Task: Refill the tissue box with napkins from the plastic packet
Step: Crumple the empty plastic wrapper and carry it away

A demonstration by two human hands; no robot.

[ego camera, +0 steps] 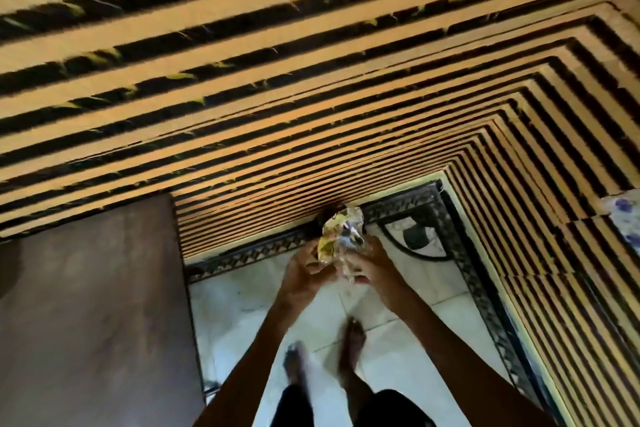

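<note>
A crinkled clear plastic packet (341, 239) carries yellow, white and dark print. Behind it, a slatted wall (311, 80) runs in alternating orange-tan and black stripes, which turn a corner at the right. The glossy tiled floor (398, 350) is white with faint grey veining, edged by a black border band (481, 295) patterned in small grey triangles and holding a black-and-white curved motif at the corner. A flat dark brown surface (93, 305) fills the lower left. A white cloth with blue-purple flowers (625, 218) shows at the right edge. The trousers (346, 409) are black.
</note>
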